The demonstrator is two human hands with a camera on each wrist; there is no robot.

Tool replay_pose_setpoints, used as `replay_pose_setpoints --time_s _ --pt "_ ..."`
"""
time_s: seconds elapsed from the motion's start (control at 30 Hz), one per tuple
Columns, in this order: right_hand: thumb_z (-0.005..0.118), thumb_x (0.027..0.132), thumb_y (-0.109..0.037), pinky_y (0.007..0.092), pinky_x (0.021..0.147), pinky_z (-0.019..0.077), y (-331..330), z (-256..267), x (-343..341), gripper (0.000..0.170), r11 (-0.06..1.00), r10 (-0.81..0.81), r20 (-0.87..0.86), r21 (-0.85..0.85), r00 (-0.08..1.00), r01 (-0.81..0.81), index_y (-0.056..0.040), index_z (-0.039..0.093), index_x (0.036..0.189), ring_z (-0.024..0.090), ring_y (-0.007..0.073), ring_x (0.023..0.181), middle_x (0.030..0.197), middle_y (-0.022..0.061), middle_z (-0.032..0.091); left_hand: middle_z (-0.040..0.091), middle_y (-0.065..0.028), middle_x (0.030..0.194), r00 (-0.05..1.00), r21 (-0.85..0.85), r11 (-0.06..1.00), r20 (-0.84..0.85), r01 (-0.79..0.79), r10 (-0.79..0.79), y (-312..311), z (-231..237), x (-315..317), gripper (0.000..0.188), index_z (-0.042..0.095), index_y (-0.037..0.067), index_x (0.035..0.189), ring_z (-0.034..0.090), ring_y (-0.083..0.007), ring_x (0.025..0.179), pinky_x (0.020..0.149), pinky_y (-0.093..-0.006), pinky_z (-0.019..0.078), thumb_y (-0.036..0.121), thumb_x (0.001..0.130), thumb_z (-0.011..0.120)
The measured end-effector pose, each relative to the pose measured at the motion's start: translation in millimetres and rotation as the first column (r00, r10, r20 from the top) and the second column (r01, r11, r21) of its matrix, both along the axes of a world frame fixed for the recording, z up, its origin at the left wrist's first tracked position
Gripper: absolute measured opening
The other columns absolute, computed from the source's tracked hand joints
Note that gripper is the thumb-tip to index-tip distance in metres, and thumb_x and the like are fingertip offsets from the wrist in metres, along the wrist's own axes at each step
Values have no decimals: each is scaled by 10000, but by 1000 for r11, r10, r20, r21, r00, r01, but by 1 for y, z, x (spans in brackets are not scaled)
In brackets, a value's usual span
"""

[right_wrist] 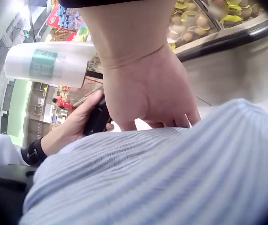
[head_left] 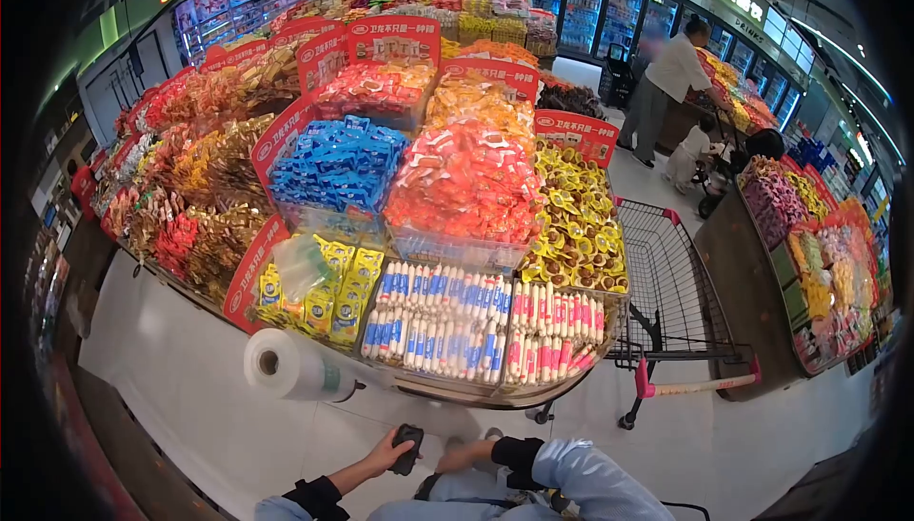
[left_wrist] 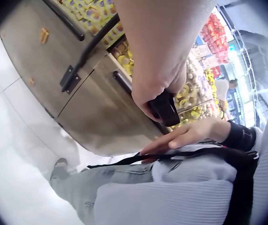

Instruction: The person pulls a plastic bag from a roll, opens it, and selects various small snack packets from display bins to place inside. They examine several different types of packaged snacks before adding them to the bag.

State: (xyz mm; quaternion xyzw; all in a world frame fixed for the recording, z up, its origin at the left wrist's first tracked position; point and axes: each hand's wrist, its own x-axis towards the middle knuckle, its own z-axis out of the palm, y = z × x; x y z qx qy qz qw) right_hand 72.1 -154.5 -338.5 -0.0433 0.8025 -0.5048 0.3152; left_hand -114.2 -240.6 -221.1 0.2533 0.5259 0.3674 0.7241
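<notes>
My left hand [head_left: 384, 452] grips a small black handheld device [head_left: 407, 450] low in front of my body, its fingers curled round the sides. Seen from the left wrist, the device [left_wrist: 165, 108] looks thick and block-like, and its face is hidden. The right hand [head_left: 464, 455] hangs beside it with nothing in its grasp. In the right wrist view that hand [right_wrist: 148, 91] points downward with loosely extended fingers, the tips hidden behind the sleeve. Just beyond the left hand, a roll of clear plastic bags [head_left: 295, 366] sticks out from the snack display's front edge.
White sticks in blue and pink wrappers [head_left: 438, 316] fill the display's front bins. Yellow-wrapped snacks [head_left: 576, 216] and red packets [head_left: 466, 188] lie behind. A shopping cart [head_left: 671, 283] stands to the right. Farther back, a person [head_left: 676, 74] bends near a child [head_left: 687, 155].
</notes>
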Motion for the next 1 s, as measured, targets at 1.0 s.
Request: replay_pose_setpoints --time_s 1.0 --pt "504 751 -296 349 775 425 21 77 -1 390 980 98 229 145 968 -134 -84 562 1073 553 283 922 1023 132 585 515 -82 1049 982 -232 957 -18 177 -186 -75 -3 32 497 389 23 1201 499 -137 922 797 -259 411 268 808 570"
